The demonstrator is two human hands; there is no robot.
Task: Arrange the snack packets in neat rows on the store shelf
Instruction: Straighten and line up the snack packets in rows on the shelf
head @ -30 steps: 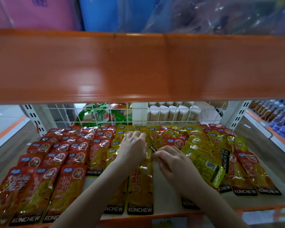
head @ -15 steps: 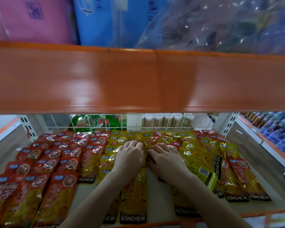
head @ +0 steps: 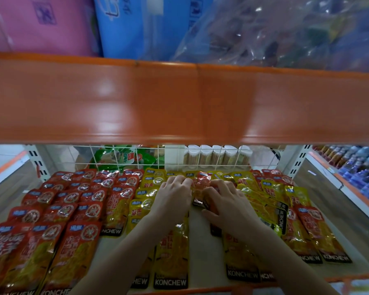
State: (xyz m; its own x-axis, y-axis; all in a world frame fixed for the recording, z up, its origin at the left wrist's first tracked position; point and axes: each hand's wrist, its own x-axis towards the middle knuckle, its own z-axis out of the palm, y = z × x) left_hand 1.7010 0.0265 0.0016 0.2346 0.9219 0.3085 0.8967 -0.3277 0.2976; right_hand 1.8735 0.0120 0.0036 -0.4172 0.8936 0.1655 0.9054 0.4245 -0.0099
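Observation:
Red snack packets (head: 62, 199) lie in overlapping rows on the left of the shelf (head: 202, 248). Yellow packets (head: 144, 194) form rows beside them, and one more yellow packet (head: 170, 254) lies at the front. On the right, yellow and red packets (head: 271, 201) are heaped unevenly. Both hands reach to the back middle. My left hand (head: 173, 199) and my right hand (head: 226, 203) have their fingers curled on one red packet (head: 201, 184), whose black end points toward me. The hands cover the packets beneath them.
A broad orange shelf edge (head: 179, 103) hangs low overhead, with pink and blue packs above it. A white wire grid (head: 136, 165) closes the back; green bags (head: 124, 156) and white-capped jars (head: 217, 156) stand behind it. Another stocked shelf (head: 360, 167) runs along the right.
Both hands moved further back on the shelf and came together. The right hand carried the red packet from the middle toward the back row. The camera tilted up.

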